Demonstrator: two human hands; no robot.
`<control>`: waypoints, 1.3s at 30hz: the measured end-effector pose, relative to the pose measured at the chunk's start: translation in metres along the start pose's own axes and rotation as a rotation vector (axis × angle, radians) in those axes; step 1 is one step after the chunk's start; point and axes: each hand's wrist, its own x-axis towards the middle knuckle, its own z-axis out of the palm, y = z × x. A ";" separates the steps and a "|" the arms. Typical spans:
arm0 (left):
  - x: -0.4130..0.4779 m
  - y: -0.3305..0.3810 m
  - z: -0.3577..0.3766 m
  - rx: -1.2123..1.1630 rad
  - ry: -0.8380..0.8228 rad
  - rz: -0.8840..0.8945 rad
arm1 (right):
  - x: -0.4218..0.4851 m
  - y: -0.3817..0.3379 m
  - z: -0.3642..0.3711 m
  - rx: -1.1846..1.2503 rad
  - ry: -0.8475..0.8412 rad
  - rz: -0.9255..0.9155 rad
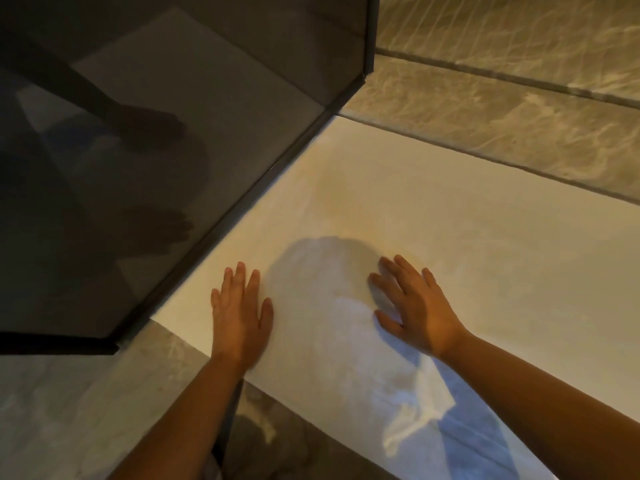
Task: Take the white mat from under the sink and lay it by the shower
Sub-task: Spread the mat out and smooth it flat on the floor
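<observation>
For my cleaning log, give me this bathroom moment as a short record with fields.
mat: white mat spread flat, one edge against the shower frame
hands: left hand and right hand palms down on the mat, fingers straight
shower: dark glass panel above the black frame
floor: marbled stone tiles
</observation>
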 end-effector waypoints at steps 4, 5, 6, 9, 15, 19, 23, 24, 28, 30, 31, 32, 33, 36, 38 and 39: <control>0.025 0.035 0.008 0.048 0.025 0.190 | 0.013 0.007 0.000 0.054 0.083 0.065; 0.034 0.044 0.008 0.054 0.027 0.221 | 0.017 0.009 0.000 0.056 0.089 0.090; 0.044 0.053 0.009 0.058 0.026 0.245 | 0.021 0.011 -0.001 0.054 0.090 0.116; 0.078 0.074 0.012 0.076 0.026 0.316 | 0.032 0.017 -0.005 0.071 0.100 0.187; 0.142 0.089 0.020 0.143 0.019 0.370 | 0.038 0.020 -0.006 0.039 0.126 0.198; 0.166 0.082 0.022 0.146 0.025 0.337 | 0.042 0.018 -0.005 -0.007 0.129 0.202; 0.165 0.062 0.017 0.044 0.115 0.265 | 0.045 0.015 -0.006 -0.034 0.121 0.219; 0.162 0.056 0.015 0.022 0.126 0.255 | 0.046 0.015 -0.006 -0.040 0.115 0.219; 0.142 0.031 0.008 0.033 0.122 0.270 | 0.045 0.015 -0.005 -0.075 0.105 0.216; 0.122 0.022 0.008 0.038 0.132 0.248 | 0.044 0.015 -0.005 -0.078 0.110 0.213; 0.112 0.020 0.009 0.032 0.134 0.224 | 0.044 0.015 -0.005 -0.082 0.110 0.209; 0.102 0.021 0.011 0.032 0.131 0.197 | 0.044 0.016 -0.006 -0.085 0.107 0.202; 0.094 0.024 0.013 0.041 0.122 0.173 | 0.045 0.017 -0.007 -0.088 0.104 0.194; 0.069 0.045 0.022 0.028 0.087 0.151 | 0.042 0.020 -0.011 -0.068 0.104 0.172; 0.047 0.062 0.029 0.015 0.047 0.208 | 0.034 0.021 -0.012 -0.055 0.094 0.146; 0.036 0.071 0.033 0.025 0.023 0.248 | 0.028 0.022 -0.012 -0.053 0.080 0.133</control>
